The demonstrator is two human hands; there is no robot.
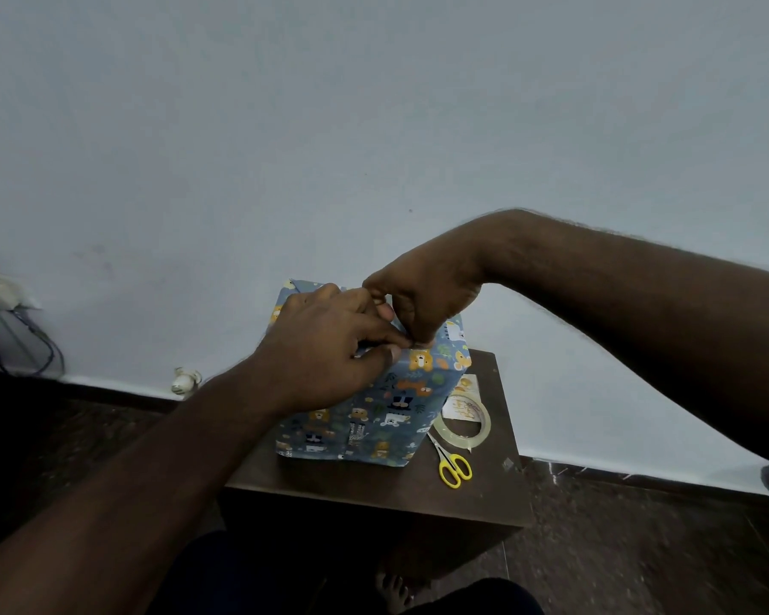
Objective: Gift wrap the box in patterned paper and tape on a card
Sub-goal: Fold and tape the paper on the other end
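Note:
A box [374, 415] wrapped in blue paper printed with animals stands upright on a small dark wooden table [374, 486]. My left hand [325, 348] lies over its top near edge, thumb and fingers pinching the paper fold there. My right hand [422, 299] reaches in from above, fingertips curled down onto the same fold at the top front edge. Both hands hide most of the box's top. A small card [462, 403] with gold lettering lies to the right of the box, partly under a roll of clear tape [462, 426].
Yellow-handled scissors [451, 463] lie on the table in front of the tape. The table stands against a pale blue wall. Dark floor surrounds it; my foot [396, 590] shows below. Cables and a plug [185, 381] sit at the left along the wall.

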